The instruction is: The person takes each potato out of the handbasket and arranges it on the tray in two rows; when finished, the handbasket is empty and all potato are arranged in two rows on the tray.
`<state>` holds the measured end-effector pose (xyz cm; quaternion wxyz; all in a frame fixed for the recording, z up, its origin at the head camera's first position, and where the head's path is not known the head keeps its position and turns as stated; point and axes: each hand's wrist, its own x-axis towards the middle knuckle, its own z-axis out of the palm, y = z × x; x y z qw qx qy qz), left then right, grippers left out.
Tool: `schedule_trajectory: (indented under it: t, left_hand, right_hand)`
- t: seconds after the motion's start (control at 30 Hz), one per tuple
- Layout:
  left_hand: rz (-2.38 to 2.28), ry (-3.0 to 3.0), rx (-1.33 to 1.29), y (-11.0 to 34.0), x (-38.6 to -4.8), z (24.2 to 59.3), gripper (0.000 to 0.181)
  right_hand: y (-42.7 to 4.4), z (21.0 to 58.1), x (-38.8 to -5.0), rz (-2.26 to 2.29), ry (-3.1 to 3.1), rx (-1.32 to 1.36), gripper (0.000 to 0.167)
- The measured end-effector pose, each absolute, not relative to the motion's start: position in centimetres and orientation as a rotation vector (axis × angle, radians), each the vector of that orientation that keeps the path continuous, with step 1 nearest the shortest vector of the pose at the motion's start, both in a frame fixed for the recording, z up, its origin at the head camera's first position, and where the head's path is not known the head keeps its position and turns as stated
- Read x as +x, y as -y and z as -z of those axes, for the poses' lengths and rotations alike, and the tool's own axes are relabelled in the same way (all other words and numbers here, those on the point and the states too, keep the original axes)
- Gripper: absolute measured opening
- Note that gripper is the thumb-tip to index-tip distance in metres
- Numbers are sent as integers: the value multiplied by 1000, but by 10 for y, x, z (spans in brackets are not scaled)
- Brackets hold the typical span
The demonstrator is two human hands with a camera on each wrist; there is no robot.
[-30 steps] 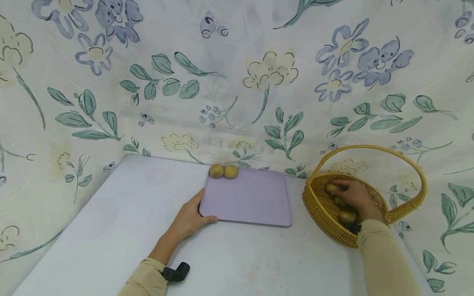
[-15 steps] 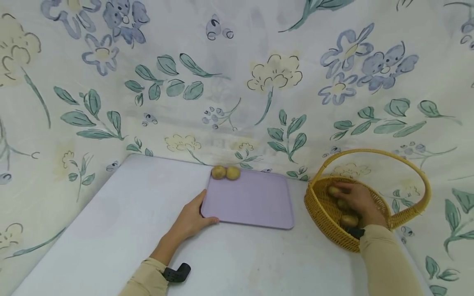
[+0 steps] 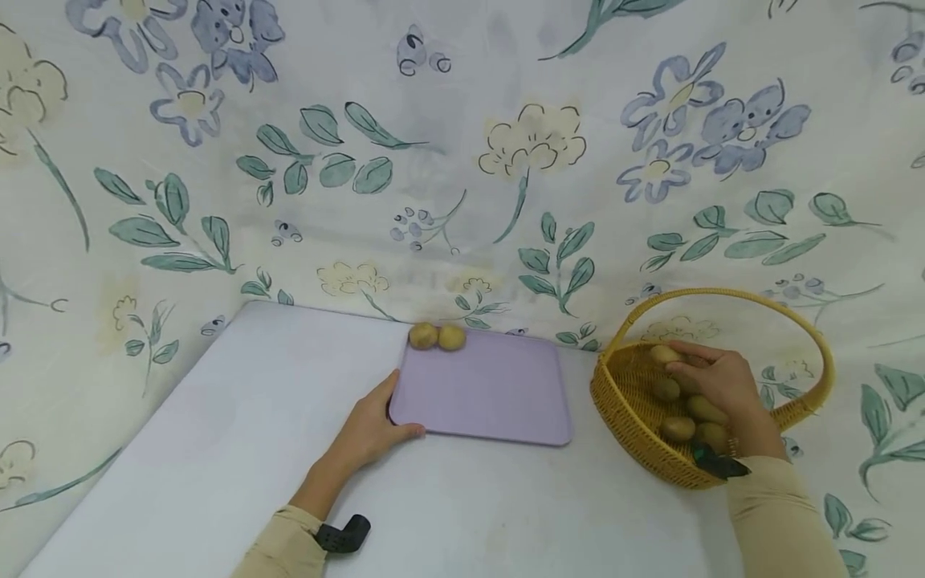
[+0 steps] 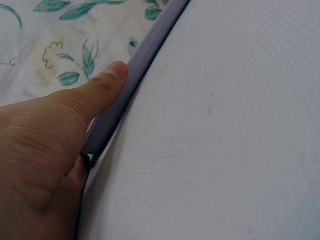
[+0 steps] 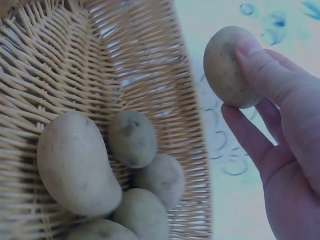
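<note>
White table (image 3: 448, 502), floral backdrop (image 3: 426, 177). Right hand (image 3: 726, 385) pinches potato (image 5: 225, 67) at basket (image 3: 627, 421) rim; left hand (image 3: 370, 425) spread, gripping tray (image 3: 484, 385) corner.

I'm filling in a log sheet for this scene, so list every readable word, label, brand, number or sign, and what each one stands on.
None: no readable text shows in any view.
The tray, basket and potatoes show no lettering.
The cloth shows flowers, leaves and berries, no words I can make out.
Any marking on the black wrist device is too small to read.
</note>
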<state>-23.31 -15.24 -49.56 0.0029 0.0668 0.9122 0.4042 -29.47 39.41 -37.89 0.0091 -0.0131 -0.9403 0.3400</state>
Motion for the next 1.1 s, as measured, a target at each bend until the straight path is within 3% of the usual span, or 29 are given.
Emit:
schedule_trajectory:
  t: [0.53,1.1]
  left_hand:
    - [-1273,-2845,210,155,-231,498,118]
    - [-1257,-2858,222,153,-229,494,118]
  right_hand:
    - [-367,349,-266,-1165,2838,187,55]
    - [-290,336,-262,-1239,2821,350,53]
